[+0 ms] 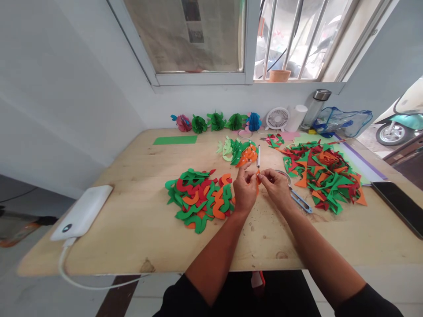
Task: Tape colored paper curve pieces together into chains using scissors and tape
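Observation:
Both of my hands meet over the middle of the wooden table (132, 237). Between their fingertips is a small orange paper piece (258, 175), pinched by my left hand (245, 188) and my right hand (275, 186). Just beyond the fingers lies a white pen (258, 156). Left of my left hand spreads a pile of curved green, red and orange cutouts (201, 198). A blue cutter (300, 200) rests beside my right wrist, and scissors (284, 175) are partly hidden behind my right hand. Farther back sit folded dotted green and orange pieces (243, 152).
Paper scraps (325, 174) are heaped at the right, near a phone (399, 207). Along the wall stand paper figures (216, 121), a small fan (277, 119) and a bottle (315, 108). A power bank (82, 212) with a cable lies at the left edge.

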The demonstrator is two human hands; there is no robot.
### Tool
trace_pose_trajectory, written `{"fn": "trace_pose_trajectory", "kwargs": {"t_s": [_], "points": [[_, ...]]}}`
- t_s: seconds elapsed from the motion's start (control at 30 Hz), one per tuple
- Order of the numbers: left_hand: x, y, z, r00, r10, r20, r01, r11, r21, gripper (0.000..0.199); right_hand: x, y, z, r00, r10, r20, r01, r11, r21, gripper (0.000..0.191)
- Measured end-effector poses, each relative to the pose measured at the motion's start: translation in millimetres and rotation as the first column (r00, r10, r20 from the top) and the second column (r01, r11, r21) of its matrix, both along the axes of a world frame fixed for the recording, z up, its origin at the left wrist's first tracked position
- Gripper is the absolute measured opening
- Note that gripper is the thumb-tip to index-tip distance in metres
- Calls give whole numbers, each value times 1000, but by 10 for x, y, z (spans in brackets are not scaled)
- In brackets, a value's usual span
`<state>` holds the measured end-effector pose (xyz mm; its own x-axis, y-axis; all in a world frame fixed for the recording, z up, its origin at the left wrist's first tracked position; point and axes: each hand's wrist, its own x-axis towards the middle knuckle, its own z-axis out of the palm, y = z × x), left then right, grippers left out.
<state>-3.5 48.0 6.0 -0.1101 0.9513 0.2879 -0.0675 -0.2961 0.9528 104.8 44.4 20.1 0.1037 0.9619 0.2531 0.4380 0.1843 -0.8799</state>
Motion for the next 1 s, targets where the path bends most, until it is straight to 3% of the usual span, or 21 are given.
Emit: {"fn": "trace_pose_trajectory", "kwargs": {"t_s": [0.73,1.0], "points": [[4,-32,15,992,21,-126,-16,999,40,46,-13,4,-36,998,-36,-47,37,999,23,17],[2,-48,45,987,66,-147,-59,997,51,46,-42,-24,-16,997,-70,39,68,997,46,17]]}}
